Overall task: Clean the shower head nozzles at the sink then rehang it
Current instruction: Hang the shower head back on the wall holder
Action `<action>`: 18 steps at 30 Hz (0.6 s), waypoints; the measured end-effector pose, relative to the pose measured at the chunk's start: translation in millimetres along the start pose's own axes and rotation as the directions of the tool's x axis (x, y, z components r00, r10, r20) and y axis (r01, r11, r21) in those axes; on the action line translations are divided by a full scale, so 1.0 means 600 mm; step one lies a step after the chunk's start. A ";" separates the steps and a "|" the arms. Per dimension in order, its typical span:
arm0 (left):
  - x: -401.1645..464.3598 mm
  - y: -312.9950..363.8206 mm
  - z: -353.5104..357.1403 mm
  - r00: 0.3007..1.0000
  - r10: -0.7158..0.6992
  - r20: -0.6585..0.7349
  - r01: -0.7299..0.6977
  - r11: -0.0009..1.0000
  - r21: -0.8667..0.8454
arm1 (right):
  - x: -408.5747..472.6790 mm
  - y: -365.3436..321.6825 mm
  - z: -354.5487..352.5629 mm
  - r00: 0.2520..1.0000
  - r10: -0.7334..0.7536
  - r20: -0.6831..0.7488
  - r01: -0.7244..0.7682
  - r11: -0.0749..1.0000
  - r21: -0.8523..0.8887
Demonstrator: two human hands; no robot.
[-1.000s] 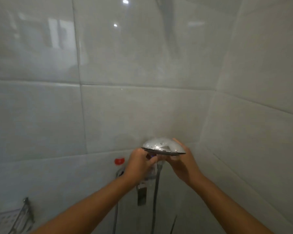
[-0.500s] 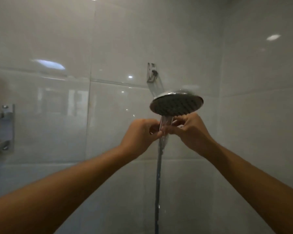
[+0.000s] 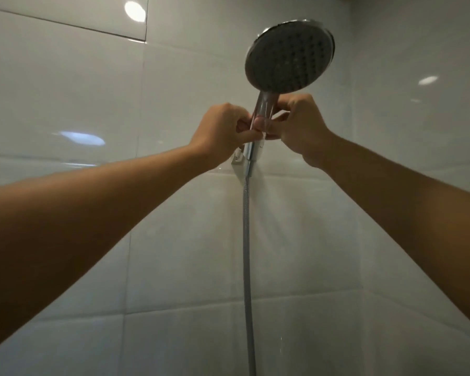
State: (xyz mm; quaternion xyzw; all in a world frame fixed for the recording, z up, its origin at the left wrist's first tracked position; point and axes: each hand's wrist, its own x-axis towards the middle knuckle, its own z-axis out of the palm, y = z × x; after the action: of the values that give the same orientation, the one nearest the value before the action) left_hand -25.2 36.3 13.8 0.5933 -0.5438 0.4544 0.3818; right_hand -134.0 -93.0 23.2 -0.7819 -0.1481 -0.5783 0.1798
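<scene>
The chrome shower head (image 3: 289,57) is held high against the white tiled wall, its dark round nozzle face turned toward me. My left hand (image 3: 223,128) and my right hand (image 3: 300,126) both grip its chrome handle (image 3: 263,107) from either side. The handle's lower end sits at the wall bracket (image 3: 239,160), which shows only partly behind it. Whether the handle is seated in the bracket cannot be told. A metal hose (image 3: 247,253) hangs straight down from the handle.
Glossy white wall tiles (image 3: 65,104) surround the bracket, with ceiling lights reflected in them. A wall corner (image 3: 360,213) runs down the right side, close to the shower head.
Both hands have lifted the shower head from low near the tap up to the wall bracket. Its nozzle face has turned from edge-on to facing me.
</scene>
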 end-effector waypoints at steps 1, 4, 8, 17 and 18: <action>0.012 -0.004 0.000 1.000 -0.001 -0.015 0.001 1.000 0.010 | 0.013 0.002 0.001 1.000 -0.001 -0.015 0.000 1.000 -0.009; 0.039 -0.015 0.001 0.999 -0.002 -0.051 0.003 1.000 0.029 | 0.043 0.008 0.004 0.999 -0.006 -0.041 0.005 1.000 -0.013; 0.056 -0.020 0.007 0.997 0.017 -0.076 -0.015 0.999 0.031 | 0.062 0.019 0.006 0.998 -0.011 -0.067 0.009 1.000 -0.029; 0.070 -0.029 0.008 0.980 0.123 -0.154 -0.120 0.992 0.033 | 0.078 0.025 0.007 0.986 -0.107 -0.130 0.102 0.994 -0.046; 0.073 -0.028 0.007 0.978 0.124 -0.167 -0.121 0.992 0.028 | 0.080 0.024 0.007 0.983 -0.118 -0.140 0.113 0.993 -0.040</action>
State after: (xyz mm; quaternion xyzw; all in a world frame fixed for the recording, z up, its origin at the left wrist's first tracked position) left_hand -8.1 21.3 55.0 0.5213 -0.5412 0.5303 0.3925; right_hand -110.6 -102.8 66.5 -0.7317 -0.1708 -0.6441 0.1436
